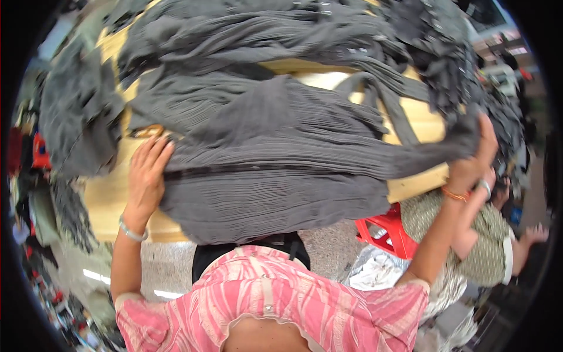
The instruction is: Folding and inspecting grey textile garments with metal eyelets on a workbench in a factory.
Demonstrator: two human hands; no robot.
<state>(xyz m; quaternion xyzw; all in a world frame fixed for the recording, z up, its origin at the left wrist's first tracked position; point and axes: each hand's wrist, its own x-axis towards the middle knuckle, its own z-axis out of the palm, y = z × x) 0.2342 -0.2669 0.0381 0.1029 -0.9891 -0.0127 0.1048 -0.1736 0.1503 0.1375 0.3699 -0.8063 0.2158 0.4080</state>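
Observation:
A dark grey ribbed knit garment (281, 158) lies spread over the table in front of me, its near part hanging over the front edge. My left hand (148, 173) rests at its left end, fingers stretched out against the fabric edge. On the right, my right hand (476, 149) grips the end of a sleeve (422, 157) and holds it out sideways, slightly blurred. A small orange-handled tool (148, 131), partly covered by cloth, lies just beyond my left fingers.
More dark grey garments (252, 38) are heaped across the far side of the pale wooden table (105, 199). Others hang off its left (79, 111) and right ends. A red plastic stool (387, 232) and a white bag (375, 270) stand below right, near another person (484, 237).

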